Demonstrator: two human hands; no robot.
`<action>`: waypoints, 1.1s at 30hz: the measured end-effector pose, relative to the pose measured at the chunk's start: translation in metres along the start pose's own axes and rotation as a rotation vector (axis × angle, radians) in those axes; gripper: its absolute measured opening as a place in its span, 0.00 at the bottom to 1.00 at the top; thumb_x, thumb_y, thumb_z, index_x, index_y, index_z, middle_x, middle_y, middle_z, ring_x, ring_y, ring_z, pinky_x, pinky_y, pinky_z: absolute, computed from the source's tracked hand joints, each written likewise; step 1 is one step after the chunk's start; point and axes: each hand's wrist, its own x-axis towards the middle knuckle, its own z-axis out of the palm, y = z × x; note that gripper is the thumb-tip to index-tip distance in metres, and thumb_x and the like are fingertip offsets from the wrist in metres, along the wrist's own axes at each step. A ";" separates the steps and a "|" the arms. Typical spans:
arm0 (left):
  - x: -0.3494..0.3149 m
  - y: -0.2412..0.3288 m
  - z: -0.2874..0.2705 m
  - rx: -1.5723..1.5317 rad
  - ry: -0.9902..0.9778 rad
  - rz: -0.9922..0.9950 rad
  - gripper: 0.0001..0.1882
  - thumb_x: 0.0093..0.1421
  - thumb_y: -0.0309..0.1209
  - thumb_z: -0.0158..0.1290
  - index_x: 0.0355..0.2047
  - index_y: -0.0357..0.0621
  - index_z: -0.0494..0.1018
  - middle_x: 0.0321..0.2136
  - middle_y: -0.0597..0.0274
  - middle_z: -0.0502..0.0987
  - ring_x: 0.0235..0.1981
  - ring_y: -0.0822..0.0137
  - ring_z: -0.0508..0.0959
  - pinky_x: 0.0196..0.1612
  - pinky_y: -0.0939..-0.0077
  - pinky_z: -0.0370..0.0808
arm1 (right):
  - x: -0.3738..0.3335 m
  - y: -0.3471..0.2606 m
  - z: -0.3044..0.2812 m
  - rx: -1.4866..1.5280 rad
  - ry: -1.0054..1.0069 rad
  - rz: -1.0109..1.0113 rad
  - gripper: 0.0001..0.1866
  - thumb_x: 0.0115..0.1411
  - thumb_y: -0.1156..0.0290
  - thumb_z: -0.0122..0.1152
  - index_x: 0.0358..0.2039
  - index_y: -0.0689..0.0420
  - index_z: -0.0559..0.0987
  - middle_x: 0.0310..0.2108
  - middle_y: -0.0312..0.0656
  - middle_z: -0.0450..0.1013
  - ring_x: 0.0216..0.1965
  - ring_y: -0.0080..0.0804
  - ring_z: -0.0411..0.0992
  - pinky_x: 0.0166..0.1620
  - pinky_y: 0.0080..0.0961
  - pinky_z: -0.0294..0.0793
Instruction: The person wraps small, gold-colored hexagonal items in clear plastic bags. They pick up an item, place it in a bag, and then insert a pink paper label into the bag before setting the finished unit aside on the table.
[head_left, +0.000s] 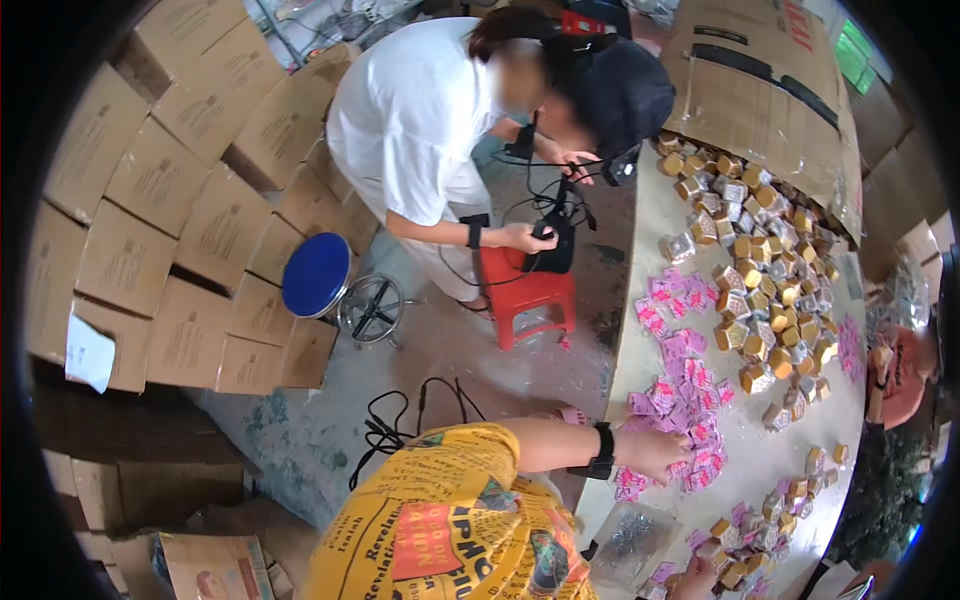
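My left hand [655, 453], with a black band on its wrist, reaches over a strip of small pink printed packets [683, 400] on the pale table. Its fingers point down among the packets, and I cannot tell whether they pinch one. At the lower edge my right hand [695, 575] is partly cut off, its fingers curled beside a small heap of gold-lidded clear jars [738, 572] mixed with pink packets. What it holds cannot be made out. Between my hands sits a shallow clear plastic tray [632, 535].
More gold-lidded jars [770, 290] spill from a large carton [765, 80] at the table's far end. Across the floor, a person in white [410, 130] handles black cables over a red stool [528, 290]. Left are a blue round stool [316, 275] and stacked cartons [125, 250].
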 end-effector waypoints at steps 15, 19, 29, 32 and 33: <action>-0.199 -0.109 -0.155 -0.354 0.783 -0.355 0.12 0.58 0.32 0.54 0.39 0.38 0.74 0.33 0.60 0.79 0.33 0.72 0.78 0.37 0.77 0.74 | 0.005 -0.164 0.021 0.336 -0.112 -0.476 0.09 0.55 0.67 0.58 0.32 0.59 0.80 0.28 0.50 0.75 0.28 0.43 0.74 0.32 0.35 0.73; -0.233 -0.133 -0.199 -0.470 0.831 -0.514 0.11 0.57 0.32 0.55 0.36 0.37 0.76 0.29 0.60 0.80 0.30 0.72 0.78 0.35 0.77 0.74 | 0.006 -0.209 0.004 0.358 -0.124 -0.412 0.10 0.55 0.68 0.59 0.33 0.60 0.80 0.28 0.50 0.76 0.28 0.42 0.75 0.32 0.34 0.73; -0.290 -0.195 -0.250 -0.619 0.926 -0.591 0.11 0.57 0.35 0.55 0.32 0.39 0.76 0.25 0.64 0.77 0.27 0.75 0.75 0.32 0.80 0.72 | 0.022 -0.389 -0.024 0.367 -0.184 -0.591 0.09 0.55 0.67 0.60 0.33 0.58 0.79 0.27 0.50 0.75 0.28 0.45 0.75 0.31 0.36 0.73; -0.300 -0.230 -0.241 -0.580 0.958 -0.513 0.13 0.57 0.39 0.56 0.32 0.41 0.76 0.25 0.65 0.77 0.26 0.75 0.74 0.32 0.78 0.72 | 0.028 -0.401 -0.013 0.341 -0.173 -0.647 0.10 0.54 0.66 0.61 0.33 0.58 0.79 0.27 0.49 0.76 0.28 0.44 0.75 0.31 0.34 0.74; -0.292 -0.245 -0.235 -0.580 0.916 -0.499 0.13 0.57 0.40 0.56 0.33 0.42 0.76 0.25 0.66 0.77 0.26 0.74 0.74 0.33 0.77 0.72 | 0.022 -0.397 -0.008 0.323 -0.182 -0.588 0.10 0.54 0.66 0.61 0.34 0.57 0.80 0.28 0.50 0.76 0.28 0.44 0.76 0.32 0.34 0.74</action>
